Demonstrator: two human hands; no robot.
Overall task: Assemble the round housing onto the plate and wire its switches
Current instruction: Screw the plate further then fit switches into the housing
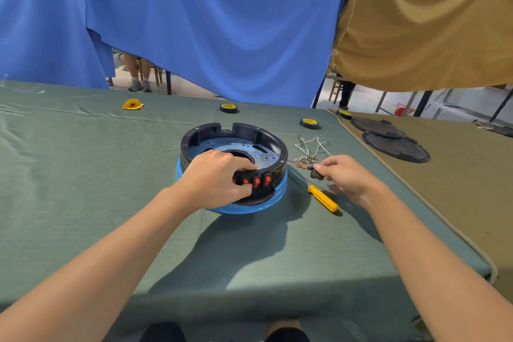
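Left forearm [111, 253]: reaches from the near edge across green table [69, 175].
Left hand [216, 175]: fingers curled over near wall of round housing [205, 130], gripping it beside the red switches [258, 181].
Housing position: table centre, its ring enclosing plate [266, 157].
Screwdriver [323, 198]: lies flat, just right of housing.
Right hand [349, 175]: thumb and forefinger pinch loose switch [316, 174]; wires [308, 151] lie behind it.

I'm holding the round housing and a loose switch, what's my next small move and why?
Probably bring the loose switch in your right hand across to the front of the housing: red switches already sit there, your left hand grips it beside them, and this one is held off to its right.
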